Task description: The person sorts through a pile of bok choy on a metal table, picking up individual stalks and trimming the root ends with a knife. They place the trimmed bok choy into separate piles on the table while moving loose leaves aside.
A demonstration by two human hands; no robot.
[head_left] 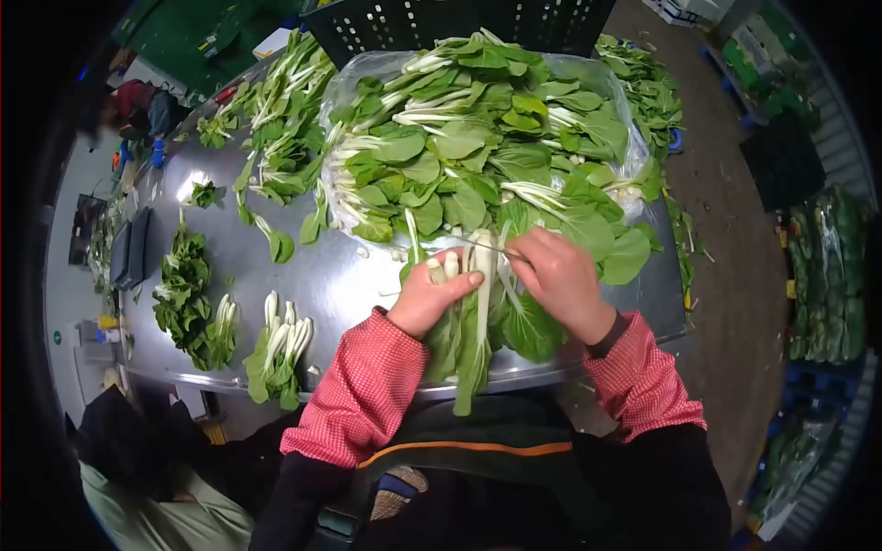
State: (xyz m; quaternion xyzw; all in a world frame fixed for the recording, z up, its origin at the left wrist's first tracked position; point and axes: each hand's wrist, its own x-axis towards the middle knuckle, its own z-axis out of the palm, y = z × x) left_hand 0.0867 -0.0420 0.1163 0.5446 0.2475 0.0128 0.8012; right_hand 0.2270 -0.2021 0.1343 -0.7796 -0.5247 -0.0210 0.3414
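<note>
- Table (pixel 326 271) is showing a grey metal surface, reflecting light and bearing all the greens.
- Heap of leafy greens (pixel 478 138) is covering the table's far middle on clear plastic (pixel 369 64); broad green leaves are spreading from pale stalks, one leaf near the middle yellowing.
- Black crate (pixel 459 26) is standing behind the heap, its wall showing rows of holes.
- Dark leafy pile (pixel 182 303) is lying at the table's left, a white-stalked bunch (pixel 280 349) near it at the front edge.
- Held greens (pixel 478 317) are hanging leaves down over the near edge, their thick, whitish stalk bases pointing up.
- Right hand (pixel 562 280) is closing its fingers around a knife.
- Left hand (pixel 432 298) is pinching the held greens between thumb and curled fingers.
- Knife (pixel 491 246) is reaching its thin blade across the stalks.
- Green sign (pixel 57 338) is showing at far left, too small to read.
</note>
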